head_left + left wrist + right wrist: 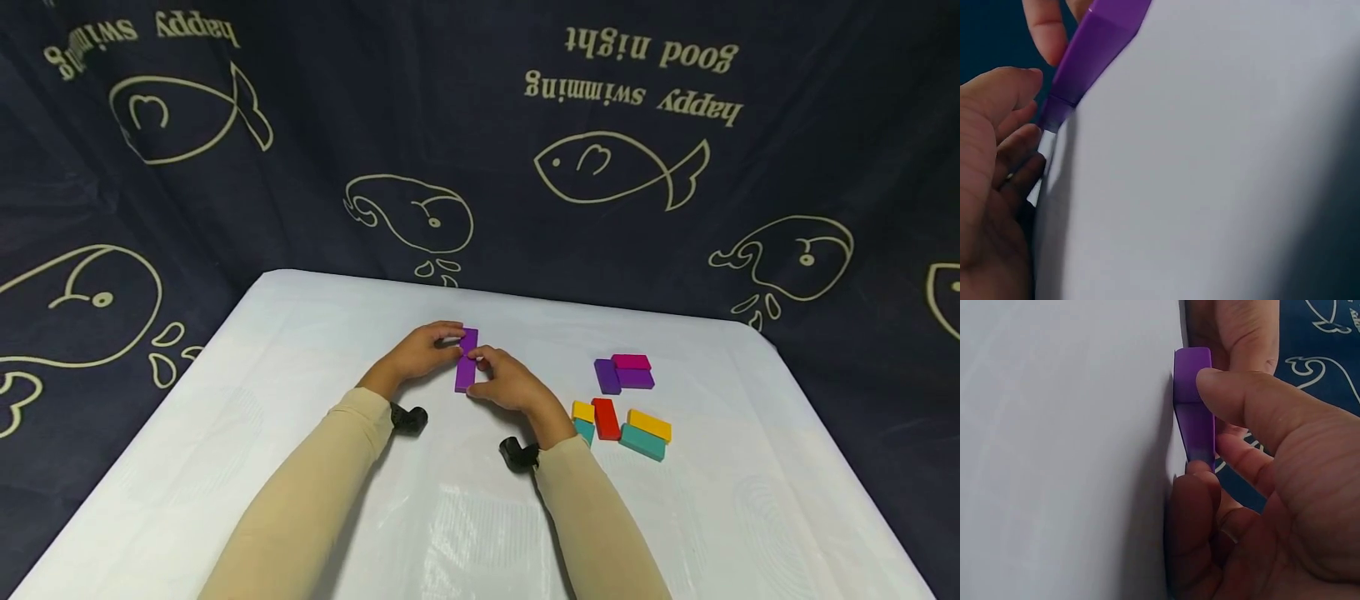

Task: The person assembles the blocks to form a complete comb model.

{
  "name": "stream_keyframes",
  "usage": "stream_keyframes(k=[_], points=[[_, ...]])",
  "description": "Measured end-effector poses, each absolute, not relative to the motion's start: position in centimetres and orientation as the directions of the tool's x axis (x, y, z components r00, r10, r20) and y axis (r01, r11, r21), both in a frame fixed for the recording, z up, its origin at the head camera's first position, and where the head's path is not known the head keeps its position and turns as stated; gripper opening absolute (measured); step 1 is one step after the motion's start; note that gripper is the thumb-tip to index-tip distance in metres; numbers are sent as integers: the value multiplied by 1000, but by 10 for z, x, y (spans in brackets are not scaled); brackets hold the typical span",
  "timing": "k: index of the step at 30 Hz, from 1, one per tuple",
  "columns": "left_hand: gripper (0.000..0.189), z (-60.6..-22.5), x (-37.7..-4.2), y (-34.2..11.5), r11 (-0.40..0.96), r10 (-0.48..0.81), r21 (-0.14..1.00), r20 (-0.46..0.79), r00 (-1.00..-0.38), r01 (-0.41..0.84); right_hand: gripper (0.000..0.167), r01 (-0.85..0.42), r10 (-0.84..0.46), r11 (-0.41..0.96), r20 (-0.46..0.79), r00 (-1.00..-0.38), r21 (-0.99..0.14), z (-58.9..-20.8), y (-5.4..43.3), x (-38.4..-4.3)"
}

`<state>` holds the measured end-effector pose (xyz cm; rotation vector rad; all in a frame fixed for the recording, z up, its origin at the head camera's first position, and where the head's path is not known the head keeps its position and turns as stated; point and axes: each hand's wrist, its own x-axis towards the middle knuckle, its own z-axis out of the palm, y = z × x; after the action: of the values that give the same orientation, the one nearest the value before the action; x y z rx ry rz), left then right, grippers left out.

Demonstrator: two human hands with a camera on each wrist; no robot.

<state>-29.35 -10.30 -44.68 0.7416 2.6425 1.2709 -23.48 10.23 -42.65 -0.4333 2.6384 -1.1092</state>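
Two purple blocks lie end to end on the table, a far purple block and a near purple block. My left hand is at the left of the far one, with its fingers bent about that block; in the left wrist view its thumb is close against the purple side. From the right, my right hand holds the near block between thumb and fingers. The right wrist view shows the right thumb on that block's near end. Fingers partly cover the joint between the blocks.
To the right lie a magenta block and two more purple blocks. Closer in are a red block, yellow blocks and teal blocks, one teal partly behind the right wrist. A dark printed cloth hangs behind the white table.
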Motion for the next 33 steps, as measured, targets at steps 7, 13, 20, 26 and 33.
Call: stream_keyframes(k=[7,13,20,26,33], points=[[47,-441,-277,-102,502,480,810,30,-877,303,56,-172,-367,652,-109,-924,-738,-429,103,-234],[48,-438,-258,-106,516,465,798,46,-884,312,55,-181,-378,648,-106,-920,-740,-428,103,-233],[44,-441,-245,-105,487,447,823,53,-893,293,56,-178,-371,638,-97,-923,-750,-427,105,-235],[41,-444,-243,-103,483,442,822,69,-895,302,58,-176,-370,642,-101,-924,-746,-428,105,-235],[40,-445,-240,-101,503,407,810,85,-909,301,56,-198,-387,628,-81,-919,-753,-425,108,-231]])
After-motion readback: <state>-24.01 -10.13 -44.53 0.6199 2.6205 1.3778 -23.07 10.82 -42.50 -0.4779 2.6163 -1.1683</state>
